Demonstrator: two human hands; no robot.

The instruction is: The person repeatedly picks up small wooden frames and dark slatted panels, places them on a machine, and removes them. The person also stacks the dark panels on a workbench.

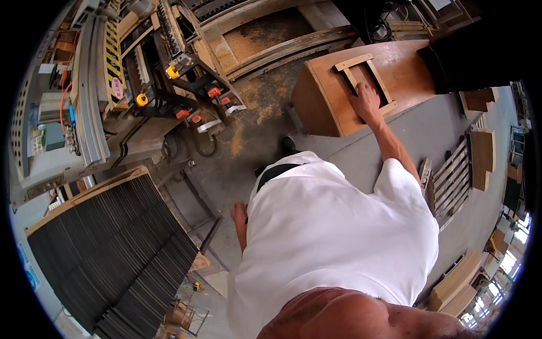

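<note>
My right hand [367, 105] reaches forward with its fingers curled over the near rail of a small wooden frame [379, 81]. Two long strips and two short end pieces make up this frame. It lies flat on the brown top of a large wooden box [327, 85], whose pale edges show at the left end. Beside my white shirt, my left hand [239, 214] hangs low with loosely curled fingers. Nothing shows in it, though the fingertips are hard to make out.
A machine with black clamp arms [195, 85] stands ahead on the left. Sawdust [240, 138] is strewn on the floor below it. At left is a stack of dark boards [113, 243]. Slatted pallets [451, 178] and wooden panels [454, 282] lie on the right.
</note>
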